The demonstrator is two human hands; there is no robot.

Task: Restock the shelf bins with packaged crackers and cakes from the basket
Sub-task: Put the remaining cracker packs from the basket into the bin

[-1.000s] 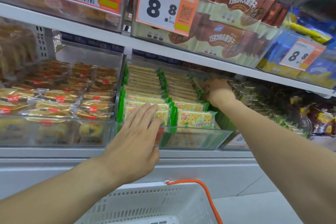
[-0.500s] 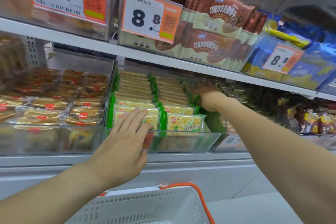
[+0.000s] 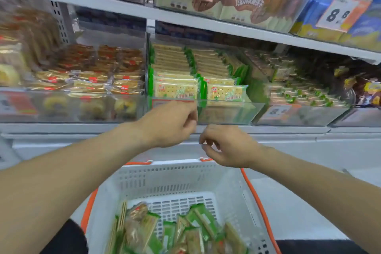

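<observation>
Both my left hand point(image 3: 171, 123) and right hand point(image 3: 226, 146) hang loosely curled and empty, between the near basket point(image 3: 175, 179) and far cracker bin point(image 3: 226, 111).

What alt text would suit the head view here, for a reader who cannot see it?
Both hands, the left hand and right hand, hang loosely curled and empty between a clear shelf bin of green cracker packs and a white basket holding more green packs.
</observation>
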